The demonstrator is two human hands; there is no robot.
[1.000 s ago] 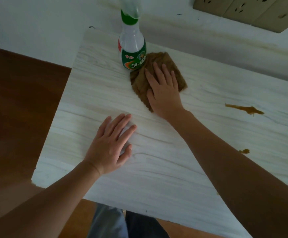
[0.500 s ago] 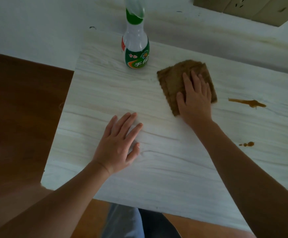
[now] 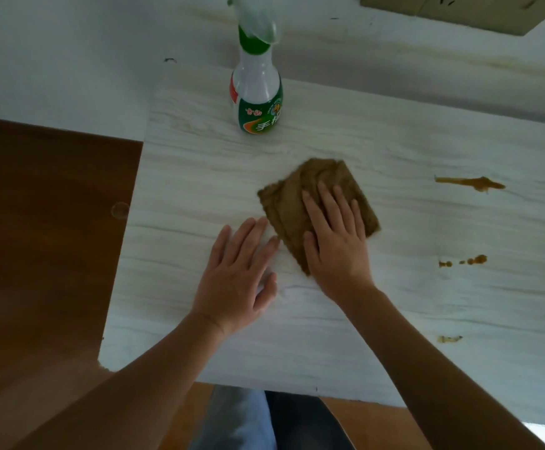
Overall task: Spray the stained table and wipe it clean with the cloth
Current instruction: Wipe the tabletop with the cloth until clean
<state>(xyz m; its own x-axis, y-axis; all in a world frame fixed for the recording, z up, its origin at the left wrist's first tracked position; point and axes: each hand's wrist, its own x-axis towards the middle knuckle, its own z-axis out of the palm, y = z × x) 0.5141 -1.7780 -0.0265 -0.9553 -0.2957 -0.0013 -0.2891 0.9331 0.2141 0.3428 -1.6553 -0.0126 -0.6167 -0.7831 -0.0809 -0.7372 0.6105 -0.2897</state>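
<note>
Wiping underway, brown stains [image 3: 471, 182] left on the pale wood-grain counter [image 3: 427, 303].
Right hand [image 3: 336, 241], fingers flat and open, presses the folded brown cloth [image 3: 326, 177]; left hand [image 3: 235, 274] rests open.

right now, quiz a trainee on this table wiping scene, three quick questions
1. True or false: the right hand presses flat on the cloth.
2. Which hand rests on the bare table? A left hand B right
3. Fill in: the brown stains lie to the ____ of the cloth.

Key: 1 true; 2 A; 3 right. The spray bottle stands untouched at the far edge.
</note>
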